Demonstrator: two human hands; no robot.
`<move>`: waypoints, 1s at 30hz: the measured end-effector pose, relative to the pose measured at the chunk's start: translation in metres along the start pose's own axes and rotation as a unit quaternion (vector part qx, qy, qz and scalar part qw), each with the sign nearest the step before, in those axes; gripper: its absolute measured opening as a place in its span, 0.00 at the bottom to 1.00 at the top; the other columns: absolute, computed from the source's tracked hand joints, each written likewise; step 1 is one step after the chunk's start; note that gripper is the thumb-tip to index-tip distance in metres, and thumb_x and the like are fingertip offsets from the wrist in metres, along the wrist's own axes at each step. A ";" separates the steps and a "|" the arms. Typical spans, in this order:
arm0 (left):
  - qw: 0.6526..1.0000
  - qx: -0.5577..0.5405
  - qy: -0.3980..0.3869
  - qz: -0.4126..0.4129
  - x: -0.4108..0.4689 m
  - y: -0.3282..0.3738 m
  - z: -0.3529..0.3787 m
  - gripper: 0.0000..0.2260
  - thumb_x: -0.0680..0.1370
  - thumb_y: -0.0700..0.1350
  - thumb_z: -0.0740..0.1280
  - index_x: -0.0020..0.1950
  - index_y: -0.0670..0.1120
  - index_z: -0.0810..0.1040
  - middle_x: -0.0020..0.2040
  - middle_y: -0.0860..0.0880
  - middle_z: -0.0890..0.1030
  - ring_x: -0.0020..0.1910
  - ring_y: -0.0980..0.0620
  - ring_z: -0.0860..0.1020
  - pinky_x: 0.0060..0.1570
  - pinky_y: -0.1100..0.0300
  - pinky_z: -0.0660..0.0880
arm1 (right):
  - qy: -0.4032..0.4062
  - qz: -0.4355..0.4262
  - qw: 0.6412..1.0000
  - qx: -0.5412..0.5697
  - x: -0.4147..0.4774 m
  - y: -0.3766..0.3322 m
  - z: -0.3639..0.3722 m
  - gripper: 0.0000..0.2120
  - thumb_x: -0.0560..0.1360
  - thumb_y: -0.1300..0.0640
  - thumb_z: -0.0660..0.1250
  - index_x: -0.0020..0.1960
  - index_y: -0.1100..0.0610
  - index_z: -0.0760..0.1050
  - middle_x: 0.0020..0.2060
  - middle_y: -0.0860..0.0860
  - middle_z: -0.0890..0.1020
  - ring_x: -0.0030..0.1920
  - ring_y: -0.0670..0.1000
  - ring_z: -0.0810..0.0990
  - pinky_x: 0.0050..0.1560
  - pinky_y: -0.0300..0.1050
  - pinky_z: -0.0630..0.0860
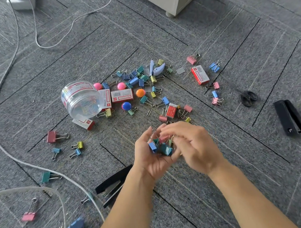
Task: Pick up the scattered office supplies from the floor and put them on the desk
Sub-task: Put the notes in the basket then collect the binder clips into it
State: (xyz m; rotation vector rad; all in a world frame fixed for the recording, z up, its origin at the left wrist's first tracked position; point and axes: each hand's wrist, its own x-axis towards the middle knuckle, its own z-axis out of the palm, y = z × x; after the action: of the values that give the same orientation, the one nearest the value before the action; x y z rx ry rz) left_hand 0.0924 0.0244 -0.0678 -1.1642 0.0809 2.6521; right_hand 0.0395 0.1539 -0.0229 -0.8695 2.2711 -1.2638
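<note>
Coloured binder clips [139, 79] lie scattered over the grey carpet, mixed with red-and-white staple boxes [200, 75], round magnets [140, 93] and a tipped clear jar of paper clips [81, 99]. My left hand [151, 157] is cupped palm-up and holds a bunch of binder clips [161, 146]. My right hand [193, 144] is right beside it, fingertips curled at the bunch, blurred by motion. Black scissors [248, 97] and a black stapler [290, 117] lie to the right. Another black stapler [113, 184] is partly hidden under my left forearm.
A white cable [3, 145] snakes across the left floor, with more clips near it at bottom left [28, 216]. A pale cabinet corner with a foot [172, 1] stands at the top. A white power strip [22, 2] sits top left.
</note>
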 end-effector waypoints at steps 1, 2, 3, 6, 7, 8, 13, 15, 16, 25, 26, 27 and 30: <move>1.000 0.015 0.012 0.003 -0.001 0.002 -0.002 0.14 0.75 0.53 0.65 0.53 0.43 0.79 0.50 0.39 0.81 0.46 0.41 0.82 0.44 0.46 0.81 | 0.038 0.036 0.996 0.070 -0.001 0.005 -0.003 0.16 0.75 0.62 0.57 0.54 0.60 0.82 0.54 0.51 0.84 0.58 0.47 0.80 0.57 0.43 0.78; 0.999 0.025 0.026 0.007 -0.001 0.004 -0.004 0.13 0.74 0.52 0.66 0.51 0.43 0.80 0.50 0.39 0.81 0.46 0.41 0.81 0.41 0.48 0.81 | 0.082 0.075 0.985 0.133 -0.001 0.013 -0.005 0.15 0.75 0.61 0.57 0.53 0.60 0.82 0.51 0.50 0.84 0.56 0.47 0.81 0.54 0.44 0.78; 0.999 0.028 0.037 0.010 -0.002 0.006 -0.006 0.12 0.74 0.51 0.66 0.49 0.43 0.79 0.49 0.39 0.81 0.45 0.42 0.81 0.39 0.50 0.80 | 0.126 0.111 0.972 0.164 -0.002 0.022 -0.004 0.15 0.75 0.61 0.56 0.52 0.58 0.81 0.50 0.50 0.84 0.53 0.47 0.81 0.51 0.44 0.78; 0.996 0.055 0.068 0.021 -0.005 0.014 -0.013 0.11 0.75 0.51 0.67 0.45 0.43 0.77 0.40 0.41 0.81 0.40 0.46 0.79 0.34 0.55 0.77 | 0.092 0.184 0.977 -0.064 -0.005 0.053 0.006 0.12 0.79 0.50 0.58 0.60 0.49 0.74 0.59 0.52 0.78 0.54 0.44 0.77 0.48 0.41 0.75; 0.994 0.070 0.079 0.029 -0.006 0.017 -0.014 0.11 0.76 0.51 0.67 0.44 0.43 0.76 0.38 0.42 0.81 0.38 0.47 0.78 0.32 0.57 0.76 | 0.018 0.206 0.961 -0.184 -0.008 0.061 0.014 0.20 0.79 0.43 0.59 0.69 0.47 0.68 0.65 0.52 0.72 0.60 0.46 0.73 0.51 0.42 0.74; 0.991 0.090 0.094 0.038 -0.006 0.020 -0.016 0.12 0.76 0.52 0.66 0.43 0.44 0.75 0.36 0.43 0.80 0.37 0.48 0.78 0.31 0.58 0.75 | -0.045 0.223 0.935 -0.274 -0.011 0.068 0.024 0.29 0.77 0.35 0.58 0.74 0.45 0.60 0.69 0.52 0.65 0.64 0.49 0.68 0.54 0.45 0.73; 0.968 0.162 0.175 0.073 -0.007 0.031 -0.023 0.14 0.79 0.54 0.63 0.41 0.45 0.73 0.36 0.46 0.78 0.34 0.50 0.75 0.28 0.61 0.70 | -0.023 0.117 0.884 -0.453 -0.012 0.078 0.068 0.37 0.76 0.33 0.56 0.78 0.51 0.55 0.66 0.61 0.66 0.54 0.58 0.73 0.51 0.53 0.76; 0.964 0.171 0.188 0.079 -0.008 0.034 -0.024 0.15 0.80 0.53 0.62 0.40 0.44 0.73 0.35 0.46 0.78 0.34 0.50 0.76 0.28 0.61 0.71 | 0.043 0.041 0.896 -0.439 -0.011 0.085 0.071 0.26 0.77 0.42 0.62 0.69 0.56 0.69 0.56 0.60 0.74 0.46 0.56 0.77 0.42 0.49 0.80; 0.964 0.172 0.187 0.080 -0.009 0.036 -0.025 0.15 0.80 0.53 0.61 0.41 0.44 0.74 0.34 0.45 0.79 0.34 0.49 0.77 0.29 0.60 0.72 | 0.062 0.003 0.902 -0.428 -0.011 0.089 0.070 0.20 0.77 0.46 0.64 0.63 0.58 0.73 0.51 0.59 0.75 0.43 0.55 0.78 0.39 0.47 0.81; 0.966 0.182 0.161 0.088 -0.021 0.039 -0.024 0.15 0.80 0.51 0.63 0.47 0.40 0.79 0.42 0.40 0.81 0.42 0.42 0.79 0.47 0.48 0.78 | 0.109 -0.010 0.919 -0.378 -0.011 0.096 0.060 0.12 0.81 0.54 0.60 0.44 0.61 0.73 0.37 0.54 0.76 0.29 0.50 0.75 0.23 0.38 0.73; 0.965 0.185 0.163 0.089 -0.021 0.038 -0.024 0.15 0.80 0.51 0.63 0.47 0.40 0.79 0.42 0.40 0.81 0.43 0.42 0.79 0.48 0.48 0.78 | 0.125 0.026 0.936 -0.328 -0.010 0.095 0.058 0.11 0.80 0.54 0.60 0.44 0.61 0.73 0.37 0.54 0.76 0.29 0.50 0.75 0.24 0.36 0.71; 0.964 0.189 0.165 0.088 -0.020 0.037 -0.024 0.15 0.80 0.51 0.63 0.47 0.40 0.79 0.43 0.40 0.81 0.43 0.41 0.79 0.48 0.48 0.78 | 0.145 0.075 0.950 -0.265 -0.009 0.093 0.057 0.11 0.81 0.55 0.60 0.46 0.61 0.74 0.38 0.53 0.76 0.31 0.51 0.77 0.26 0.37 0.71; 0.960 0.205 0.174 0.085 -0.019 0.031 -0.023 0.14 0.80 0.51 0.63 0.47 0.40 0.79 0.44 0.40 0.80 0.46 0.42 0.79 0.49 0.48 0.78 | 0.192 0.229 0.947 -0.113 -0.007 0.091 0.054 0.10 0.83 0.56 0.58 0.48 0.60 0.74 0.39 0.53 0.79 0.37 0.53 0.78 0.29 0.36 0.69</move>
State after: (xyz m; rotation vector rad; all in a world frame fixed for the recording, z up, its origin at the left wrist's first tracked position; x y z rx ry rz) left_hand 0.1136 -0.0130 -0.0712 -1.5023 0.7838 2.3639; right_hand 0.0475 0.1620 -0.1285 -0.1298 2.7474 -1.0351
